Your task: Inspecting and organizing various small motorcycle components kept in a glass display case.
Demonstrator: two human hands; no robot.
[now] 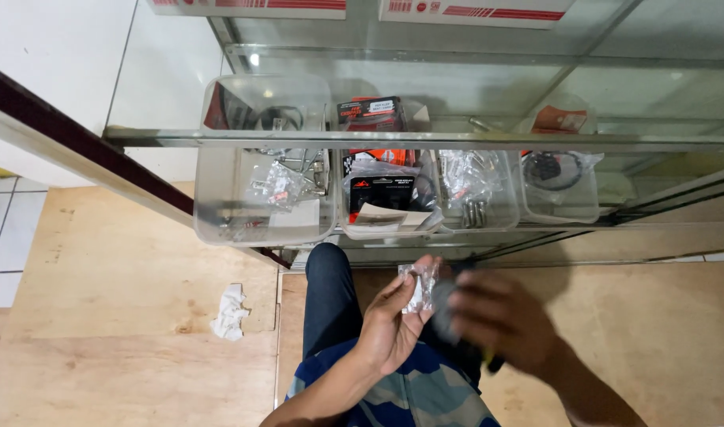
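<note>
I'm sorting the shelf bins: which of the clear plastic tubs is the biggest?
The leftmost tub, at the end of the row on the glass shelf. It is clearly wider and deeper than the three smaller tubs to its right, and holds small bagged metal parts.

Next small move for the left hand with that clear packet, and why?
Probably steady the small clear plastic packet in place: the left hand pinches it at the fingertips, while the blurred right hand, holding something dark, is close beside it. The clear plastic bins sit further ahead.

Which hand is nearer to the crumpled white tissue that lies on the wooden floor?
The left hand is nearer. It holds a small clear packet, to the right of the crumpled white tissue. The right hand, blurred, is farther right, beyond the left hand.
</note>
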